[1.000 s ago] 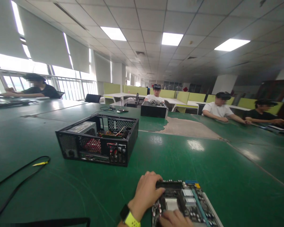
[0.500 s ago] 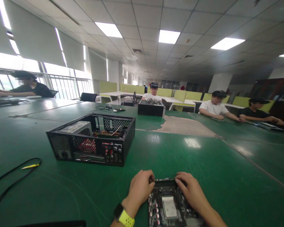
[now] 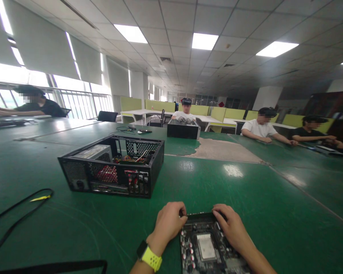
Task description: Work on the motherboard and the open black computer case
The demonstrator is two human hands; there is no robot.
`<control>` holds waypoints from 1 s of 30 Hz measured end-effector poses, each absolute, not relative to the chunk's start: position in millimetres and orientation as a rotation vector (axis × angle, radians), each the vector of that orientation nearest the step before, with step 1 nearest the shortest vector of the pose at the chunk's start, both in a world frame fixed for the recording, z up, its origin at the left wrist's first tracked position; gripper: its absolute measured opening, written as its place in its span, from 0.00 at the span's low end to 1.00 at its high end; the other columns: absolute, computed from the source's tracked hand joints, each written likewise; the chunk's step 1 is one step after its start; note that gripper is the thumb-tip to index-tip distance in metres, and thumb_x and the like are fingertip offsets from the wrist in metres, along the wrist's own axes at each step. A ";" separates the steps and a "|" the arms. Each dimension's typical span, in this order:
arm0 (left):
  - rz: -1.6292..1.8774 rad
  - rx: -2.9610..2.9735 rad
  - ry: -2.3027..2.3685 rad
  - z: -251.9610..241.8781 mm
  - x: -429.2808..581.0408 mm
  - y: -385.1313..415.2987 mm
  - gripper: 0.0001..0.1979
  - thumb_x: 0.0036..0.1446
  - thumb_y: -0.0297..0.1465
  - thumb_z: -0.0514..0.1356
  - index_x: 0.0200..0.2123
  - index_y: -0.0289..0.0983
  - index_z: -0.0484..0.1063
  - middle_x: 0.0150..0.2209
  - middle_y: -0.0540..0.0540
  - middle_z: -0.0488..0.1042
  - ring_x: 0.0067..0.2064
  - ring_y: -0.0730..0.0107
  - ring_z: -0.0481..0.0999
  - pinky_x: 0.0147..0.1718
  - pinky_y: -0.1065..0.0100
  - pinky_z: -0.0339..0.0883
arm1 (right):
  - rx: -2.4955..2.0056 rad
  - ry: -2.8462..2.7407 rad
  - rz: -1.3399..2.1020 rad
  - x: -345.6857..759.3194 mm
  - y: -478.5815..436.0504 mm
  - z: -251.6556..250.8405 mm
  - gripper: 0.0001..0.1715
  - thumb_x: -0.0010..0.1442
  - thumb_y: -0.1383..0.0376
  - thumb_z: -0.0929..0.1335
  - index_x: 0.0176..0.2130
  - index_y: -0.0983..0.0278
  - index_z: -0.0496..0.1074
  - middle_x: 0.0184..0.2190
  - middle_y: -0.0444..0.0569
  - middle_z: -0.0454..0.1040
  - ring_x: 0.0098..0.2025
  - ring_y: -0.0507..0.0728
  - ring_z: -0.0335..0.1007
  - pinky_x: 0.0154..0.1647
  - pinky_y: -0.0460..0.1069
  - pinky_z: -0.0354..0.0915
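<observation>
Left hand (image 3: 169, 224): we pinch a dark strip (image 3: 199, 217).
Right hand (image 3: 231, 226): pinching its right end.
Circuit board (image 3: 208, 245): lower middle.
Computer case (image 3: 120, 178): left of centre.

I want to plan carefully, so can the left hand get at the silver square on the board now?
Probably yes: the left hand is close, at the far edge of the circuit board, and nothing covers the silver square.

The green table (image 3: 108, 224) carries an open computer case (image 3: 121, 175), with a black cable (image 3: 13, 229) bearing a yellow tag (image 3: 40, 198) nearer the viewer on that case's left, a motherboard (image 3: 207, 247) nearer on its right, and a second dark case (image 3: 183, 131) beyond it, near a bare pale patch (image 3: 225, 150).
</observation>
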State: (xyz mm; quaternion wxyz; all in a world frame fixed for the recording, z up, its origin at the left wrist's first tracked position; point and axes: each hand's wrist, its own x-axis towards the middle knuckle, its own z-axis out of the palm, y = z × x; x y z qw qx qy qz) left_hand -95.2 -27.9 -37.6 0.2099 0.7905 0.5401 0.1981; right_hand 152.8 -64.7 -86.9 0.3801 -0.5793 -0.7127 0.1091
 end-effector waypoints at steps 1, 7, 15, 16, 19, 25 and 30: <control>0.551 2.199 1.502 -37.4 -95.2 -27.9 0.04 0.47 0.28 0.59 0.28 0.43 0.73 0.32 0.51 0.76 0.36 0.66 0.72 0.30 0.70 0.57 | -1.478 -1.821 0.277 152.6 -64.9 -86.5 0.15 0.64 0.56 0.61 0.38 0.61 0.73 0.41 0.51 0.75 0.46 0.59 0.68 0.51 0.54 0.61; 0.542 2.201 1.495 -35.6 -95.4 -28.5 0.04 0.47 0.28 0.59 0.28 0.42 0.72 0.31 0.51 0.75 0.35 0.67 0.72 0.29 0.70 0.57 | -1.471 -1.799 0.284 151.7 -65.5 -84.8 0.15 0.64 0.56 0.61 0.38 0.61 0.72 0.40 0.51 0.75 0.46 0.58 0.67 0.51 0.54 0.60; 0.578 2.198 1.472 -39.0 -97.0 -25.3 0.04 0.47 0.28 0.59 0.28 0.42 0.72 0.30 0.52 0.75 0.34 0.68 0.72 0.28 0.70 0.56 | -1.498 -1.751 0.319 150.3 -65.4 -83.7 0.18 0.65 0.54 0.60 0.39 0.62 0.73 0.40 0.50 0.75 0.45 0.58 0.67 0.50 0.53 0.61; 0.586 2.198 1.468 -39.6 -97.4 -25.0 0.04 0.47 0.28 0.59 0.28 0.42 0.72 0.30 0.53 0.75 0.34 0.68 0.71 0.28 0.71 0.56 | -1.510 -1.736 0.323 150.8 -65.0 -84.4 0.18 0.65 0.54 0.60 0.39 0.62 0.73 0.40 0.50 0.75 0.45 0.58 0.67 0.50 0.53 0.61; 0.586 2.192 1.454 -39.7 -98.1 -24.6 0.04 0.46 0.28 0.59 0.28 0.42 0.73 0.30 0.52 0.76 0.34 0.68 0.71 0.28 0.71 0.56 | -1.542 -1.692 0.326 152.8 -63.7 -86.9 0.21 0.65 0.53 0.58 0.40 0.61 0.73 0.40 0.50 0.75 0.44 0.58 0.68 0.48 0.52 0.62; 0.524 2.195 1.433 -34.3 -100.5 -24.8 0.06 0.46 0.27 0.59 0.29 0.41 0.73 0.31 0.51 0.76 0.34 0.67 0.72 0.28 0.70 0.57 | -1.550 -1.687 0.342 154.4 -63.0 -85.5 0.22 0.64 0.52 0.59 0.39 0.62 0.74 0.39 0.51 0.76 0.43 0.58 0.69 0.46 0.52 0.64; 0.469 2.218 1.414 -30.5 -110.4 -22.7 0.09 0.44 0.27 0.59 0.31 0.41 0.74 0.32 0.50 0.76 0.35 0.65 0.73 0.28 0.70 0.58 | -1.544 -1.647 0.379 153.0 -63.9 -84.7 0.23 0.64 0.52 0.58 0.39 0.62 0.73 0.39 0.52 0.76 0.43 0.59 0.70 0.46 0.52 0.64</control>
